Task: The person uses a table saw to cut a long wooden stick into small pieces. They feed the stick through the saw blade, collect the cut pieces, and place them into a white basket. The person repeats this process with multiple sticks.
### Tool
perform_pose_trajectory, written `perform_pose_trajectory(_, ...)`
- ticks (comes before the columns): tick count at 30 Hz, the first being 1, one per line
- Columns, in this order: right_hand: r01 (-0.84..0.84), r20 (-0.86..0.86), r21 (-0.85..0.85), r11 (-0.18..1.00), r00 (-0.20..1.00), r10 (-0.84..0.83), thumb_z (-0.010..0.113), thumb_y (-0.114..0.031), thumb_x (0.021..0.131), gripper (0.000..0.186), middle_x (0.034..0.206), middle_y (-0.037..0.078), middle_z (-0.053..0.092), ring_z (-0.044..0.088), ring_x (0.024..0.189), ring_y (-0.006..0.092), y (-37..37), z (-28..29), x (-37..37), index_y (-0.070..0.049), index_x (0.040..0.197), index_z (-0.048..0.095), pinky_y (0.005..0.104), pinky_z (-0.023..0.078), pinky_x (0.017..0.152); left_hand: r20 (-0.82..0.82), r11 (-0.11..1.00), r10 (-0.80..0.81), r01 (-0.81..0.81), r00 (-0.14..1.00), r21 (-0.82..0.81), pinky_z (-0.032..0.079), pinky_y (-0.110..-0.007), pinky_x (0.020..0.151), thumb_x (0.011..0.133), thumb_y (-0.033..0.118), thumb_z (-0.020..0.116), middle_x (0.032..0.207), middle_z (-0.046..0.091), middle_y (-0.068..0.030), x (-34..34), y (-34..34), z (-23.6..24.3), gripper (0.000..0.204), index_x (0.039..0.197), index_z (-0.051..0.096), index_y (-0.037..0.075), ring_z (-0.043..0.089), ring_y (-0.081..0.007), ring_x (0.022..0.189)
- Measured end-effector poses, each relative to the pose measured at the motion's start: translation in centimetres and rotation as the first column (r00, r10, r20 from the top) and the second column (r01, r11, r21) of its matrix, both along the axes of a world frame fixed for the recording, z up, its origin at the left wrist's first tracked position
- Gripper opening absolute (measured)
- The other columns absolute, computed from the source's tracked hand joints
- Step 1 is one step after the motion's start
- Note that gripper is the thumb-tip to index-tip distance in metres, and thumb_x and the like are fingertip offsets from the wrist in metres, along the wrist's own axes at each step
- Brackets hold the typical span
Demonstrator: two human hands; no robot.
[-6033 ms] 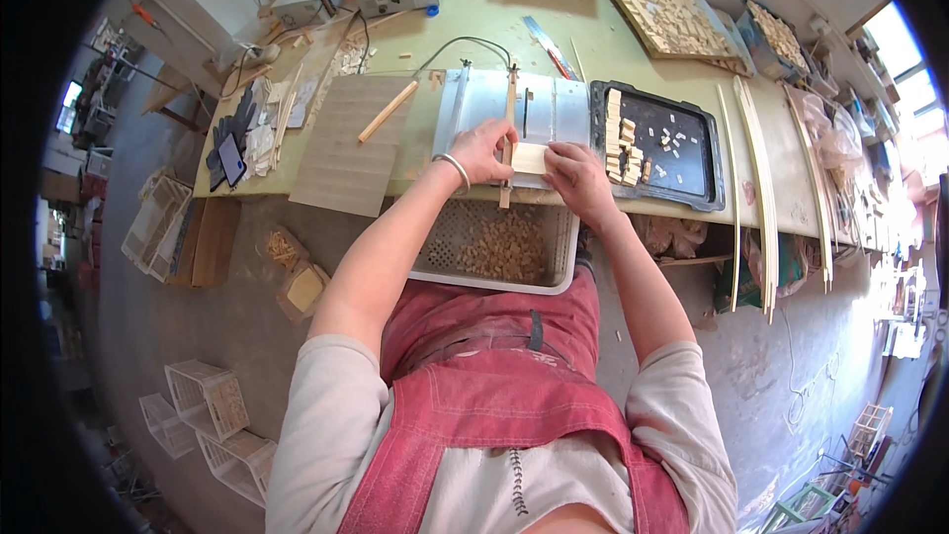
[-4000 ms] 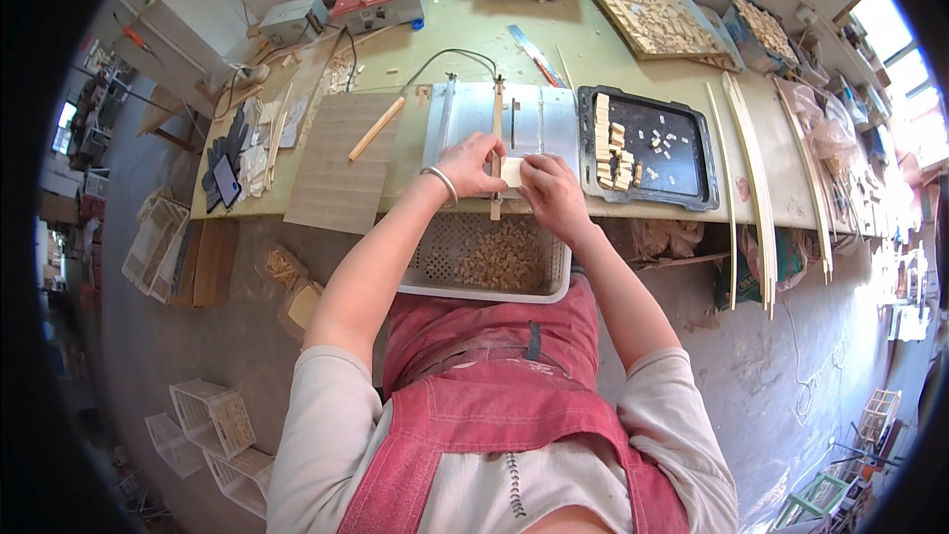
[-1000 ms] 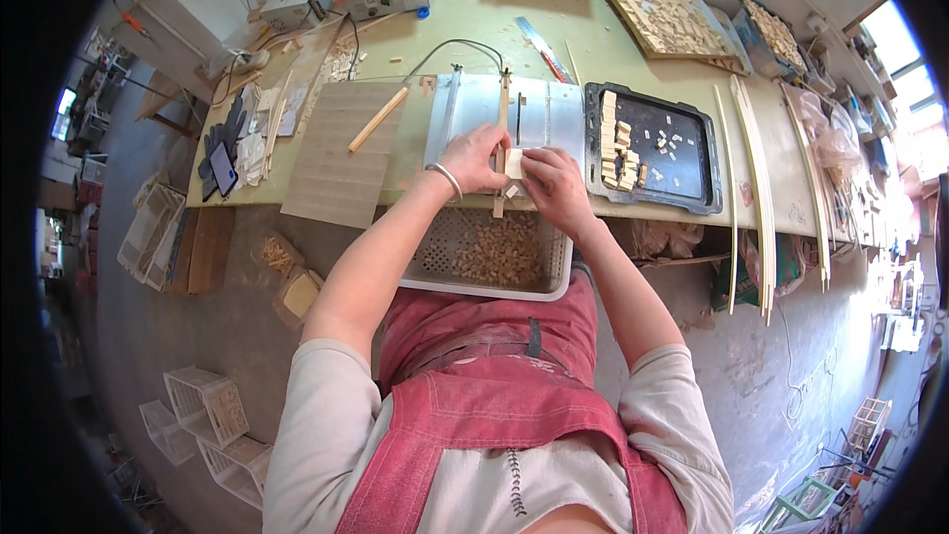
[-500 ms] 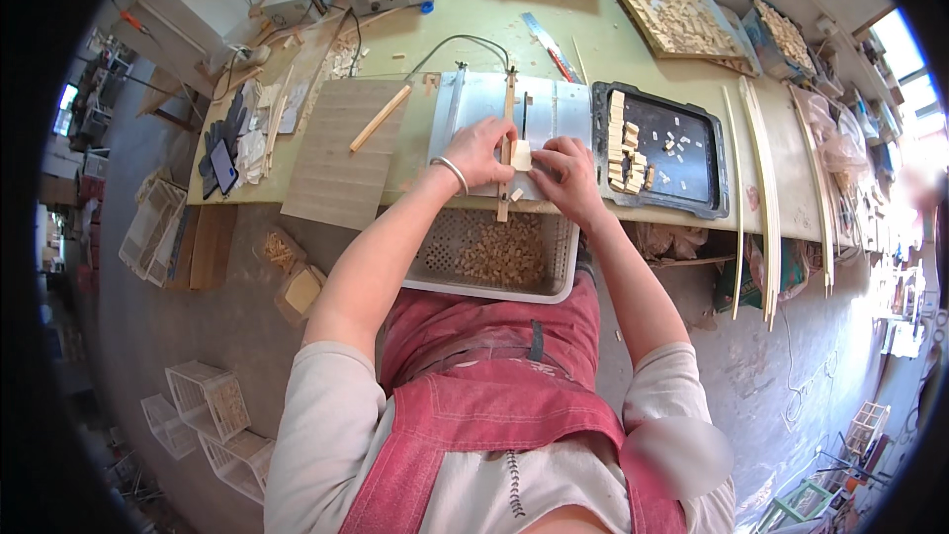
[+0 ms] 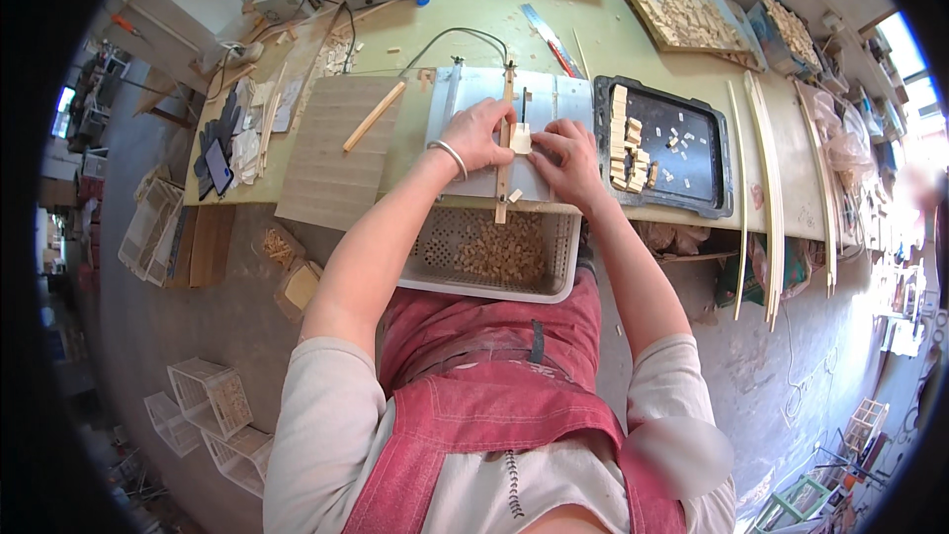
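A small pale wood block [image 5: 520, 138] lies flat on a silvery metal saw table [image 5: 570, 104], just in front of a dark slot with what looks like a thin blade. My left hand [image 5: 480, 134] reaches over a wooden guide strip [image 5: 503, 183] and presses its fingers on the block's left side. On the other side, my right hand [image 5: 567, 160] has its fingertips closed against the block's right edge. A loose wood offcut [image 5: 515, 196] rests near the table's front edge.
Below the bench edge, a perforated plastic basket [image 5: 563, 282] holds many small wood pieces. To the right, a black tray [image 5: 700, 196] carries wood blocks and small clear bits. A wooden stick [image 5: 376, 117] lies on cardboard at left. Long thin strips [image 5: 763, 188] overhang the bench at right.
Both hands and the wood block have slid a little away from me along the guide strip, closer to the slot. The offcut stays near the front edge.
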State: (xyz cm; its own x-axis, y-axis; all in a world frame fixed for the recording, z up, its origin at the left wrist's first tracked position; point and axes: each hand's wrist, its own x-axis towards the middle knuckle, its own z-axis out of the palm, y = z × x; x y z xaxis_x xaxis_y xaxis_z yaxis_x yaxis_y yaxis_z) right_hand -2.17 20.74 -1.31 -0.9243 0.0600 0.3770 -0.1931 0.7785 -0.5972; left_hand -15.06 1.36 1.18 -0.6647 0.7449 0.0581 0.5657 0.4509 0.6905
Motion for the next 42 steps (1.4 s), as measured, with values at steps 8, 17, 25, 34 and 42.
perform_pose_trajectory(8,0.01,0.027,-0.045,0.999,1.0,-0.008,0.08,-0.021,0.084,0.029,0.11,0.008,0.065,0.059,0.112,0.0301,0.3,0.3,-0.7,-0.008,0.11,0.078,0.0431,0.043,0.103,-0.012,1.0,0.001,-0.001,1.0,-0.004,0.055,-0.036,0.077,0.069,0.023,0.085,0.094,0.059,-0.0079,-1.0,0.3,-0.5,0.047,0.108,0.063,0.01,0.061,-0.0233,0.085)
perform_pose_trajectory(17,-0.006,0.059,-0.055,0.998,0.998,0.009,0.081,-0.023,0.084,0.035,0.114,0.009,0.064,0.057,0.114,0.0295,0.9,0.7,-1.5,-0.009,0.116,0.078,0.0434,0.042,0.104,0.003,1.0,0.004,-0.003,1.0,-0.021,0.055,-0.037,0.078,0.069,0.024,0.085,0.094,0.059,-0.0076,-1.3,0.6,0.1,0.047,0.109,0.063,0.01,0.061,-0.0236,0.085)
perform_pose_trajectory(25,-0.021,0.077,-0.087,0.996,0.997,0.027,0.08,-0.024,0.083,0.034,0.113,0.008,0.065,0.057,0.114,0.0292,1.3,0.6,-2.3,-0.01,0.114,0.079,0.0432,0.041,0.105,-0.012,0.999,0.002,-0.002,1.0,-0.032,0.054,-0.036,0.077,0.069,0.025,0.085,0.093,0.059,-0.0075,-2.0,0.9,0.0,0.047,0.107,0.062,0.011,0.06,-0.0234,0.084)
perform_pose_trajectory(34,-0.019,0.072,-0.068,0.997,0.997,0.024,0.08,-0.025,0.083,0.032,0.11,0.007,0.065,0.057,0.112,0.0277,1.6,0.9,-3.0,-0.011,0.113,0.079,0.0426,0.041,0.105,-0.02,1.0,0.001,-0.002,1.0,-0.024,0.055,-0.036,0.078,0.068,0.025,0.085,0.093,0.06,-0.007,-3.1,1.2,-0.7,0.047,0.107,0.062,0.011,0.061,-0.0232,0.084)
perform_pose_trajectory(42,-0.015,0.087,-0.043,0.999,0.996,0.018,0.079,-0.026,0.082,0.033,0.11,0.006,0.065,0.057,0.112,0.0279,1.9,1.0,-3.5,-0.011,0.112,0.079,0.0426,0.041,0.105,-0.019,0.996,-0.009,0.007,1.0,-0.086,0.055,-0.038,0.079,0.068,0.025,0.085,0.094,0.06,-0.0079,-3.2,1.7,0.1,0.046,0.106,0.062,0.012,0.062,-0.0249,0.085)
